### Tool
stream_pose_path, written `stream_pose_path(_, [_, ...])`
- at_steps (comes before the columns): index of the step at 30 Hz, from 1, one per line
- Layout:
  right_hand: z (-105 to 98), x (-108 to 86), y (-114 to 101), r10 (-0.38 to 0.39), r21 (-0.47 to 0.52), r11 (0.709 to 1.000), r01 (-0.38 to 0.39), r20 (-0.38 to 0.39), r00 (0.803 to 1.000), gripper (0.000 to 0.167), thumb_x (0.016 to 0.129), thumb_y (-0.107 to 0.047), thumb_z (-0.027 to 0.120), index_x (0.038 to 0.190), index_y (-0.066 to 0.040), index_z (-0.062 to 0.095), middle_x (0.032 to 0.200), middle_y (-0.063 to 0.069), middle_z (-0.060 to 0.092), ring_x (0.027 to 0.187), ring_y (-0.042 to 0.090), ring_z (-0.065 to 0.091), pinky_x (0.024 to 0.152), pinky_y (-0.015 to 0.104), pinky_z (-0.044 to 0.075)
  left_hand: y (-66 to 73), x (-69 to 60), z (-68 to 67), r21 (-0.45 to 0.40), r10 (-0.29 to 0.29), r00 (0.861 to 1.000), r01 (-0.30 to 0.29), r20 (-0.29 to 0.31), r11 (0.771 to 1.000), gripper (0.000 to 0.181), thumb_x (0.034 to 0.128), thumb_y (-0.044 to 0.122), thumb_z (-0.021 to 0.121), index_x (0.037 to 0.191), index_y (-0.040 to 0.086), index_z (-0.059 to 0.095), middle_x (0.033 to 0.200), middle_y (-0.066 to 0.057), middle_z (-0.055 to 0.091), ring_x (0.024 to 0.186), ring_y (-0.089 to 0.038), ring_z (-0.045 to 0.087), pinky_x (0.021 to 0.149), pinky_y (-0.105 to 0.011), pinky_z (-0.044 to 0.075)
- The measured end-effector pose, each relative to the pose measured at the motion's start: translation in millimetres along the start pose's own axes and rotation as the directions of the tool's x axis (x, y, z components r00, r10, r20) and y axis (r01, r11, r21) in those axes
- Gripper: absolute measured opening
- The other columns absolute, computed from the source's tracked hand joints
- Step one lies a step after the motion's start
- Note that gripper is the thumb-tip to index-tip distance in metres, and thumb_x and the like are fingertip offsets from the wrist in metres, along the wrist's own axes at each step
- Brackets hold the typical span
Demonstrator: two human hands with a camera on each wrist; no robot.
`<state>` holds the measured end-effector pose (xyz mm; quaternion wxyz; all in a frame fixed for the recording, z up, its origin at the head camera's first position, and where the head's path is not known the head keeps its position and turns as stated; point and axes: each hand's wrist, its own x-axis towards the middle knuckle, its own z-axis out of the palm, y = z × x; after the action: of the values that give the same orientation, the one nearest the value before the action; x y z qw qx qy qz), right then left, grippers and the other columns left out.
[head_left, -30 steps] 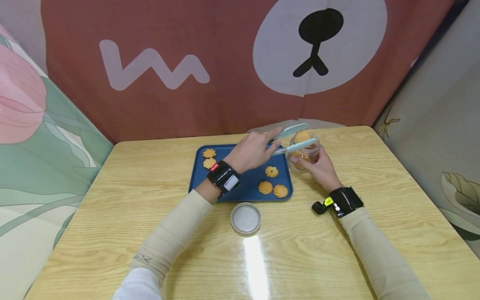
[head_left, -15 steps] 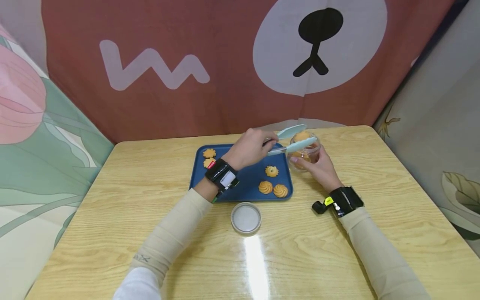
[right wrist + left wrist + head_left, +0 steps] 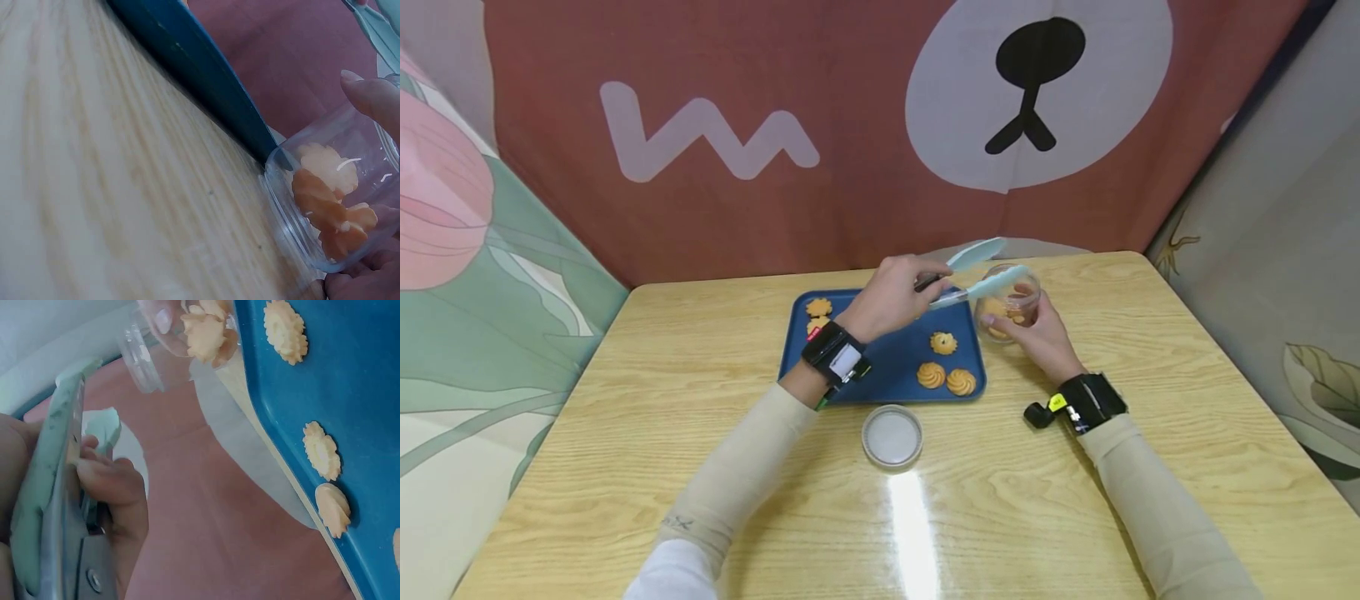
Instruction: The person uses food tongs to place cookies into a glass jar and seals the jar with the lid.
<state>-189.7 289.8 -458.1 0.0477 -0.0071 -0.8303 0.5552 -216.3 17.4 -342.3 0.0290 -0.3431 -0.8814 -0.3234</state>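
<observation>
Right hand (image 3: pixel 1045 337) grips a clear jar (image 3: pixel 1011 308) — cookies (image 3: pixel 334 200) inside; left hand (image 3: pixel 887 298) grips tongs (image 3: pixel 987 287) — blue tray (image 3: pixel 883 371) bears more cookies (image 3: pixel 931 375).

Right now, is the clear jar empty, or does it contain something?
Not empty: cookies show through the clear wall of the jar, held by the right hand.

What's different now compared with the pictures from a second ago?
The left hand and the tongs have shifted slightly left. The cookie between the tong tips at the jar's mouth is gone from there, apparently dropped in with the cookies inside the jar. Unchanged: the right hand grips the jar; the tray, its three right-end cookies and the round lid haven't moved.
</observation>
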Motion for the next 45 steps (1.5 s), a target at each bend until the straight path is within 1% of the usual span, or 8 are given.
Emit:
stream_pose_path(4, [-1.0, 1.1, -1.4, 0.006, -0.001, 1.0, -0.006, 0.008, 1.0, 0.096, 0.092, -0.041, 0.082, 0.164, -0.008, 0.027, 0.162, 0.018, 0.041, 0.15, 0.034, 0.041, 0.125, 0.055, 0.031, -1.4, -10.8, -9.7, -0.019, -0.031, 0.999, 0.031, -0.034, 0.999, 0.03, 0.1087, 0.025, 0.06, 0.133, 0.015, 0.072, 0.103, -0.002, 0.07, 0.079, -0.016, 0.058, 0.061, -0.027, 0.043])
stream_pose_path(12, [-5.6, -0.4, -2.6, 0.007, -0.014, 1.0, -0.007, 0.006, 1.0, 0.095, 0.093, -0.043, 0.079, 0.164, -0.009, 0.026, 0.163, 0.016, 0.041, 0.147, 0.032, 0.045, 0.119, 0.051, 0.035, -7.3, -28.9, -20.3, 0.008, -0.062, 0.997, 0.062, -0.047, 0.998, 0.028, 0.1096, 0.027, 0.058, 0.131, 0.013, 0.072, 0.096, -0.004, 0.065, 0.081, -0.019, 0.056, 0.065, -0.03, 0.042])
stream_pose_path(19, [-7.5, -2.1, -0.5, 0.003, -0.025, 1.0, -0.002, 0.005, 1.0, 0.094, 0.093, -0.043, 0.079, 0.164, -0.01, 0.027, 0.163, 0.015, 0.042, 0.146, 0.032, 0.046, 0.115, 0.05, 0.037, -12.3, -47.8, -19.5, 0.106, -0.085, 0.996, 0.084, 0.012, 0.991, 0.045, 0.1028, 0.051, 0.064, 0.132, 0.017, 0.071, 0.125, -0.003, 0.073, 0.112, -0.02, 0.066, 0.093, -0.039, 0.056])
stream_pose_path(27, [-7.5, -2.1, -0.8, 0.006, -0.024, 1.0, -0.006, 0.01, 1.0, 0.096, 0.093, -0.044, 0.079, 0.164, -0.009, 0.025, 0.163, 0.016, 0.041, 0.149, 0.034, 0.044, 0.118, 0.053, 0.036, -20.4, -75.2, -13.7, 0.118, -0.113, 0.991, 0.103, 0.077, 0.988, 0.055, 0.094, 0.057, 0.074, 0.134, 0.02, 0.064, 0.124, -0.002, 0.074, 0.106, -0.016, 0.071, 0.086, -0.036, 0.059])
stream_pose_path(31, [-7.7, -1.8, -1.9, 0.009, -0.021, 1.0, -0.009, 0.01, 1.0, 0.096, 0.093, -0.044, 0.079, 0.165, -0.009, 0.025, 0.163, 0.016, 0.041, 0.148, 0.033, 0.044, 0.116, 0.051, 0.037, -26.3, -88.6, -10.0, 0.092, -0.15, 0.982, 0.14, 0.115, 0.986, 0.057, 0.0923, 0.058, 0.075, 0.132, 0.021, 0.056, 0.114, -0.006, 0.076, 0.088, -0.017, 0.071, 0.071, -0.034, 0.056])
stream_pose_path(35, [-8.0, -1.1, -2.5, 0.005, -0.019, 1.0, -0.005, 0.009, 1.0, 0.096, 0.093, -0.043, 0.079, 0.165, -0.009, 0.025, 0.164, 0.016, 0.041, 0.149, 0.034, 0.044, 0.117, 0.052, 0.036, -32.1, -100.5, -5.9, 0.095, -0.182, 0.972, 0.169, 0.152, 0.981, 0.063, 0.0911, 0.059, 0.076, 0.136, 0.02, 0.057, 0.104, -0.005, 0.075, 0.08, -0.015, 0.067, 0.065, -0.031, 0.052])
stream_pose_path(40, [-8.7, -0.6, -2.2, 0.006, -0.016, 1.0, -0.006, 0.008, 1.0, 0.097, 0.093, -0.043, 0.079, 0.165, -0.009, 0.024, 0.164, 0.016, 0.041, 0.149, 0.034, 0.043, 0.119, 0.054, 0.035, -38.2, -110.9, 0.1, 0.117, -0.195, 0.966, 0.177, 0.171, 0.977, 0.077, 0.0894, 0.061, 0.077, 0.147, 0.014, 0.056, 0.098, -0.004, 0.073, 0.079, -0.013, 0.064, 0.065, -0.031, 0.05])
stream_pose_path(45, [-8.7, -0.4, -1.1, 0.008, -0.02, 1.0, -0.007, 0.007, 1.0, 0.096, 0.094, -0.043, 0.079, 0.165, -0.009, 0.025, 0.164, 0.016, 0.04, 0.149, 0.035, 0.043, 0.12, 0.055, 0.035, -39.9, -115.6, 5.0, 0.113, -0.181, 0.967, 0.162, 0.179, 0.98, 0.073, 0.0888, 0.059, 0.079, 0.144, 0.014, 0.061, 0.111, -0.004, 0.075, 0.092, -0.016, 0.068, 0.074, -0.034, 0.055])
